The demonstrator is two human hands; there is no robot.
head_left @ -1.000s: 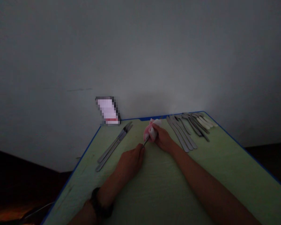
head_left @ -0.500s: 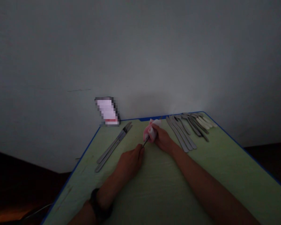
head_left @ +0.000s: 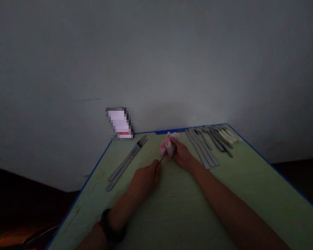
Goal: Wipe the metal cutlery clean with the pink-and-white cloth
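My left hand (head_left: 148,175) is closed round the near end of a thin metal table knife (head_left: 163,157), above the middle of the table. Wrapped about the knife's far part is a pink and white cloth (head_left: 166,146), pinched in my right hand (head_left: 181,152). Only a narrow tip shows past the cloth, so most of the blade is hidden. To the left of my hands, two table knives (head_left: 125,165) lie side by side at a slant. Close by on the right, several more metal knives (head_left: 202,149) lie in a row.
Spoons and forks (head_left: 216,139) and white-handled pieces (head_left: 228,135) lie at the far right of the green table (head_left: 182,208), which has a blue edge. A blurred-out phone-like device (head_left: 120,123) leans on the grey wall (head_left: 156,62) behind the far left corner.
Both hands stay in almost the same place, holding the knife and the cloth. Nothing on the table has moved.
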